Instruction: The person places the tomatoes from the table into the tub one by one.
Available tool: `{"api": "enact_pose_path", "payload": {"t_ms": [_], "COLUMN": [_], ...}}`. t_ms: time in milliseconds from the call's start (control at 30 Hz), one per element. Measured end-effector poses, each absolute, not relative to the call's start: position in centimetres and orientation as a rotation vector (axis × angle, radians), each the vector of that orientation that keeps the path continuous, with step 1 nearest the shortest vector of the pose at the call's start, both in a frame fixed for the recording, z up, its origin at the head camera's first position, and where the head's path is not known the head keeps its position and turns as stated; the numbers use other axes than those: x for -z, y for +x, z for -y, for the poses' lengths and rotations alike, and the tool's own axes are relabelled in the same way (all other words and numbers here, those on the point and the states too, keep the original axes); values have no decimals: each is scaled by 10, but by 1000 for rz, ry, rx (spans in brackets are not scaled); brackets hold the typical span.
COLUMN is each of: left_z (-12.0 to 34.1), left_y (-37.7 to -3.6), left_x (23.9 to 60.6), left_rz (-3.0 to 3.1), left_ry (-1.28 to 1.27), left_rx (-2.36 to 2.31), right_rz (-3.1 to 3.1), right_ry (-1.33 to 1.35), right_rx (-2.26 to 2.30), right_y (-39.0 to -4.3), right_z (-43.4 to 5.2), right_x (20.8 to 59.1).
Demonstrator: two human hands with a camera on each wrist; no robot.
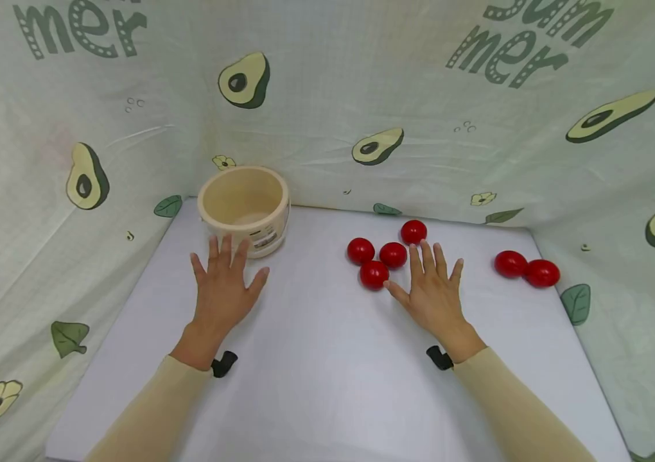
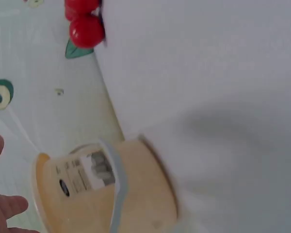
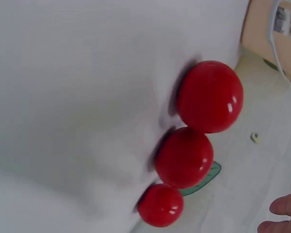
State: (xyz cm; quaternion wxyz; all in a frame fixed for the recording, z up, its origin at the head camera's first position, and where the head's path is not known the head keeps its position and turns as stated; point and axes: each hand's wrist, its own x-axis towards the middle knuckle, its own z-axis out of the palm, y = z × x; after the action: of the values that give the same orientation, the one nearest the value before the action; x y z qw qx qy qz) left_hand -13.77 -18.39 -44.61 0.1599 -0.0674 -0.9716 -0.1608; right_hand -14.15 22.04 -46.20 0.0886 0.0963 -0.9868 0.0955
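Note:
Both hands lie flat on the white table, fingers spread, holding nothing. My left hand rests just in front of a cream bucket, which stands upright with a label and a pale handle; its fingertips show at the left wrist view's edge. My right hand lies beside a cluster of red balls, its thumb near the closest ball. Three of those balls fill the right wrist view. Two more red balls sit further right.
A cloth backdrop printed with avocados and leaves walls in the table at the back and on both sides. A black strap tab shows at each wrist. Bare table stretches between and in front of the hands.

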Motion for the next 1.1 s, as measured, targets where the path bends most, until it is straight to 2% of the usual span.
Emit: {"api": "enact_pose_path", "payload": {"t_ms": [300, 600, 733, 1100], "left_z": [229, 247, 247, 212], "left_y": [-202, -255, -255, -234], "left_x": [405, 406, 406, 401], "left_rz": [2792, 2993, 3061, 3216], "left_ry": [-16, 79, 38, -311], "left_rx": [592, 753, 776, 606], "right_rz": [2885, 2911, 2899, 2945], "right_ry": [424, 528, 565, 585], "right_rx": [-331, -346, -315, -398], "right_y": [-161, -171, -176, -198], "right_z": [-176, -140, -132, -120], "right_x": [438, 434, 434, 410]}}
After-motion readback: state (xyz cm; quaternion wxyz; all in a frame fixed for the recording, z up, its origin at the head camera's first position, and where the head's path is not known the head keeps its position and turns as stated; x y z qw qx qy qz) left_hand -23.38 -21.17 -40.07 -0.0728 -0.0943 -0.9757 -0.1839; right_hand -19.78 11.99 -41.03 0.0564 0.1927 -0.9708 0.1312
